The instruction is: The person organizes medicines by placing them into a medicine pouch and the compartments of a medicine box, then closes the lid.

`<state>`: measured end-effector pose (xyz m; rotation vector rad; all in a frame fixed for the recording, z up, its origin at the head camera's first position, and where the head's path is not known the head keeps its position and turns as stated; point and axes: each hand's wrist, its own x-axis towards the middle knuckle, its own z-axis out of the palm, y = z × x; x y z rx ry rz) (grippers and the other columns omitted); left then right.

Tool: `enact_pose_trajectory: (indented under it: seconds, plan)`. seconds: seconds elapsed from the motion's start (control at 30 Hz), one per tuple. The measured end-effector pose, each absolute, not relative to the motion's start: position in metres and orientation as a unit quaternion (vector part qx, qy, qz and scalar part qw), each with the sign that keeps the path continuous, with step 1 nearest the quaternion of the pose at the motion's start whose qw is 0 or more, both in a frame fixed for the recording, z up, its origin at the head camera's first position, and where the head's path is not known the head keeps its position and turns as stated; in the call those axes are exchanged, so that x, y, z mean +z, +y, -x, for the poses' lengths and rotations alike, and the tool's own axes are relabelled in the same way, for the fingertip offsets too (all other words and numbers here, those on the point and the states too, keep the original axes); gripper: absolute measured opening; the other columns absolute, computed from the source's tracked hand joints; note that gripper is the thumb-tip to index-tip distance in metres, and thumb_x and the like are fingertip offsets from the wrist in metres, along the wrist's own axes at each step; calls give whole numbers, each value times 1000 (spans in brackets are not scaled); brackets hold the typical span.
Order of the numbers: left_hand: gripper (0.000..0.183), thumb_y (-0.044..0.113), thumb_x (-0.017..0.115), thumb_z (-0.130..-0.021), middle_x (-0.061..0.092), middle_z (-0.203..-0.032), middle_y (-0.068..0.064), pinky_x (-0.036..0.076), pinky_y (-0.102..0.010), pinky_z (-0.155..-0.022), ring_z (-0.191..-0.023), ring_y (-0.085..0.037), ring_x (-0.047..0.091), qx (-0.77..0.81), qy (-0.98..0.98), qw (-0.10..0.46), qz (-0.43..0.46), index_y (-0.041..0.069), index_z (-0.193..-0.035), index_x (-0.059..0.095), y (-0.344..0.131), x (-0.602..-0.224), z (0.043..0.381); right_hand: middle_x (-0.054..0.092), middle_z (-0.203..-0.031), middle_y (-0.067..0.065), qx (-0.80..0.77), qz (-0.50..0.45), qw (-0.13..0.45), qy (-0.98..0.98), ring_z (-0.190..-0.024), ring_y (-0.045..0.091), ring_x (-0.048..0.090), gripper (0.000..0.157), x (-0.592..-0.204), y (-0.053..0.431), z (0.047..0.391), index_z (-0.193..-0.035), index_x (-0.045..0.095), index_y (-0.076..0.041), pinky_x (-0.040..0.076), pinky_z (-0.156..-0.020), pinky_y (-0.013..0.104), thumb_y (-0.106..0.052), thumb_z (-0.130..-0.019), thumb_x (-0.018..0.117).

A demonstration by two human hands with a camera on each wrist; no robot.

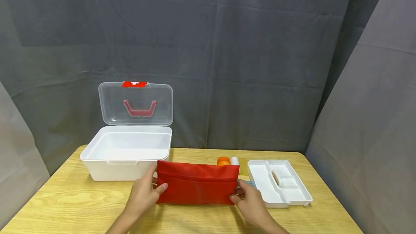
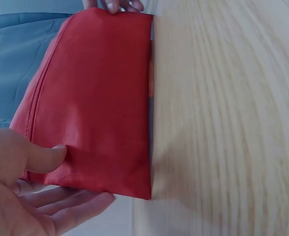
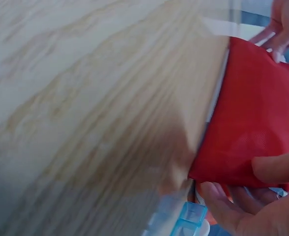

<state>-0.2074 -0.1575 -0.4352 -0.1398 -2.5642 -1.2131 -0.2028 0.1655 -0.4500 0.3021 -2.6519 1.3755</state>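
A red zippered pouch is held upright between both hands, its lower edge close over the wooden table. My left hand grips its left end, thumb on the front face and fingers behind. At the opposite end my right hand pinches the pouch near its lower right corner, with the thumb on the near side. The zipper runs along the pouch near its top edge and looks closed. In the right wrist view, a translucent blue lidded case shows below the right fingers.
An uncovered white first-aid box stands at left, its clear lid with red handle raised. Behind the pouch are an orange-capped container and a white bottle. A white compartment tray lies at right. Grey cloth hangs behind the table.
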Motion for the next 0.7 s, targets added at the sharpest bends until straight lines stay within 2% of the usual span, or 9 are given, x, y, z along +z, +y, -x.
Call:
enact_pose_trajectory:
  seconds: [0.17,0.37,0.6,0.7]
  plan:
    - [47,4,82,-80,73,-80,-4,51,-29,-60,-71,-14,67,-400,-902,153,46,8,-120,57,-164,-424,210,74,-87,3,439,-105,97,-887,-79,13,70,24,-445,155,206,-106,69,-11,56,-67,21,2,-86,72]
    - [41,8,80,-82,74,-82,-9,53,-35,-62,-73,-21,70,-365,-914,170,48,6,-116,56,-191,-380,223,73,-81,0,415,-130,150,-888,-73,12,69,24,-410,130,224,-103,68,-15,54,-63,23,1,-86,73]
    - [47,14,76,-88,74,-95,-23,52,-42,-67,-82,-34,72,-335,-924,179,41,-2,-124,51,-224,-314,253,77,-92,9,408,-150,187,-881,-83,22,76,18,-352,94,256,-105,66,-11,60,-66,33,-6,-90,72]
    - [53,15,74,-89,72,-96,-26,52,-46,-69,-84,-38,70,-327,-924,195,24,-4,-130,48,-237,-292,265,76,-90,10,413,-146,192,-878,-83,25,75,19,-332,74,271,-109,65,-10,60,-65,34,-9,-91,71]
